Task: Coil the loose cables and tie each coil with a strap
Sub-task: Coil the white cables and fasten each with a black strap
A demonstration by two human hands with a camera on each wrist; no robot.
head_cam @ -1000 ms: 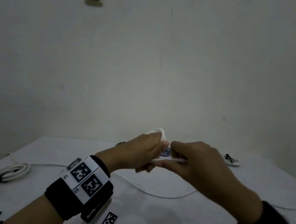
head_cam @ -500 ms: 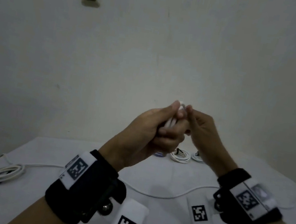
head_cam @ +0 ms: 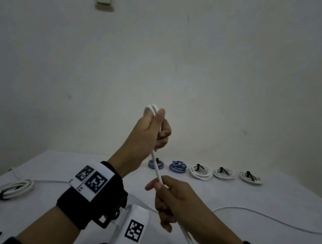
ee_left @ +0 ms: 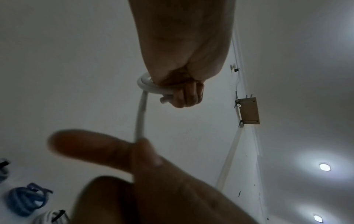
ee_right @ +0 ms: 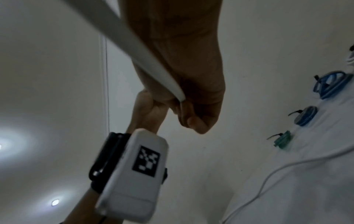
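White cable (head_cam: 155, 166) runs taut above the table (head_cam: 263, 243) between both hands, its slack trailing across the tabletop. Left hand (head_cam: 150, 132), raised, grips the small started coil (head_cam: 151, 107); right hand (head_cam: 173, 199), lower, pinches the cable between thumb and fingers.

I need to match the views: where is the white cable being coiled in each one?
Head: white cable runs centre frame, from the left hand down to the right hand.
Left wrist: cable centre, hanging from a small loop.
Right wrist: cable crosses the upper left diagonally.
Shared landmark: blue coil.
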